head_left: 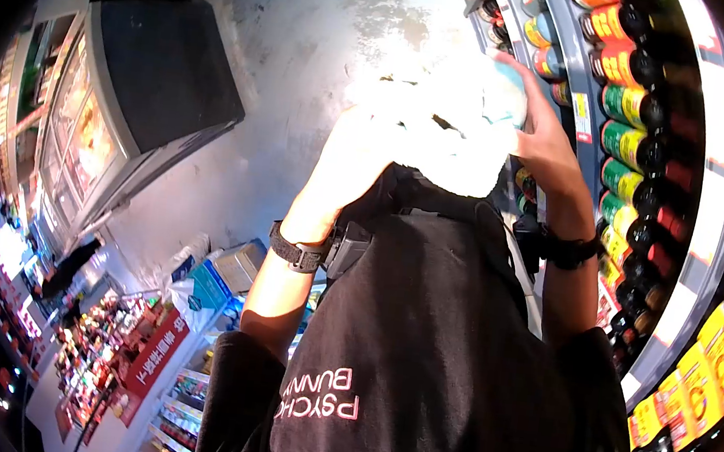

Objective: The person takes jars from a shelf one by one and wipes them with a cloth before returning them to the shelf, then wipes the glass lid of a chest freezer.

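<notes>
Cloth, white, held up beside the bottle shelf: my right hand clamped on its upper edge, seemingly to steady it; my left hand props it from the other side (grip lost in glare).

This is a shop, a supermarket or a large convenience store. Along the right edge runs a tall retail shelf, its tiers packed tight with rows of identical bottles in green, red and orange labels, all facing outward. Small price tags sit on the shelf rails, and yellow packs fill the tier beside them. At the left stands a lit glass-fronted display cabinet of the chilled or frozen kind. Beyond it, across a bare grey floor, more stocked shelves line an aisle. A red promotional banner with printed characters hangs at their end.
</notes>
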Demonstrator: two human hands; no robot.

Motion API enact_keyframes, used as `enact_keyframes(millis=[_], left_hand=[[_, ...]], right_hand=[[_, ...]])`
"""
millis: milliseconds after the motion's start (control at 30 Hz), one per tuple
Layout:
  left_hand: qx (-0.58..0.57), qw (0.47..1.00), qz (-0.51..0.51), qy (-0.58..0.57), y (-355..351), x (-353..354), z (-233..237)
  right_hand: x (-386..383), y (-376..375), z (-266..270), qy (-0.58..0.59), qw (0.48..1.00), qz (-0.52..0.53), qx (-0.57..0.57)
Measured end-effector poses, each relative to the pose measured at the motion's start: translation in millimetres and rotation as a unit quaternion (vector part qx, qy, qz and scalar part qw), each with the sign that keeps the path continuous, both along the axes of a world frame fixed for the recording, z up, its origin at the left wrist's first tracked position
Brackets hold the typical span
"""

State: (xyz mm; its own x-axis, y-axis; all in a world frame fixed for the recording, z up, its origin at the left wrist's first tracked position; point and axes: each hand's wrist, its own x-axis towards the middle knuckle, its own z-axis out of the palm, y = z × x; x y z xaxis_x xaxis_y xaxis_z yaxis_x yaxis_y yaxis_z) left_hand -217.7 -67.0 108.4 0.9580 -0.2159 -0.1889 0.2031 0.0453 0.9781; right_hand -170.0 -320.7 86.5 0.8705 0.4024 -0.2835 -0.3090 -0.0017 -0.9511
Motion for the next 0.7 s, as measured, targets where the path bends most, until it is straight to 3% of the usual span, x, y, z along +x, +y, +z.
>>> enact_keyframes(millis=[100,133,233,267,300,367,400,433,500,567,633,667,700], left_hand=[[0.082,0.994,-0.006,-0.067,4.7,16.1,1.1],[0.044,0.999,-0.003,-0.019,10.5,20.8,1.3],[0.008,0.998,0.05,0.046,29.1,32.4,-10.3],[0.017,0.994,0.09,0.06,37.1,37.4,-15.4],[0.01,0.993,0.101,0.059,43.3,43.9,-13.6],[-0.127,0.974,0.173,0.073,57.2,58.2,-8.8],[-0.125,0.982,0.107,0.092,76.5,64.3,-11.1],[-0.138,0.98,0.109,0.091,95.4,73.0,-17.4],[-0.049,0.994,0.083,0.053,129.0,88.7,-27.9],[0.001,0.988,0.147,0.039,157.7,107.3,-35.7],[0.034,0.977,0.207,0.027,192.8,128.7,-34.6],[-0.02,0.971,0.236,0.036,212.8,134.8,-44.6],[-0.071,0.949,0.303,0.055,223.8,146.0,-42.1]], right_hand=[[34.5,20.7,-6.9,-0.075,0.993,0.047,-0.073],[47.4,25.8,-6.0,-0.015,0.997,0.073,-0.037],[86.9,47.1,-2.4,-0.018,0.982,0.175,-0.067],[91.0,53.0,-22.0,-0.109,0.982,0.119,-0.1],[103.4,64.1,-14.3,-0.11,0.98,0.131,-0.105],[126.9,89.9,4.5,-0.056,0.979,0.181,-0.082],[132.5,102.5,-2.4,-0.056,0.98,0.174,-0.076],[142.7,118.4,-5.6,-0.064,0.976,0.179,-0.102],[161.8,152.1,-3.4,-0.029,0.971,0.2,-0.13],[178.0,185.0,8.1,0.003,0.969,0.205,-0.14],[192.8,228.4,26.6,-0.105,0.951,0.198,-0.212],[202.5,247.1,33.3,-0.085,0.949,0.212,-0.217],[208.8,265.3,28.5,0.03,0.972,0.185,-0.142]])
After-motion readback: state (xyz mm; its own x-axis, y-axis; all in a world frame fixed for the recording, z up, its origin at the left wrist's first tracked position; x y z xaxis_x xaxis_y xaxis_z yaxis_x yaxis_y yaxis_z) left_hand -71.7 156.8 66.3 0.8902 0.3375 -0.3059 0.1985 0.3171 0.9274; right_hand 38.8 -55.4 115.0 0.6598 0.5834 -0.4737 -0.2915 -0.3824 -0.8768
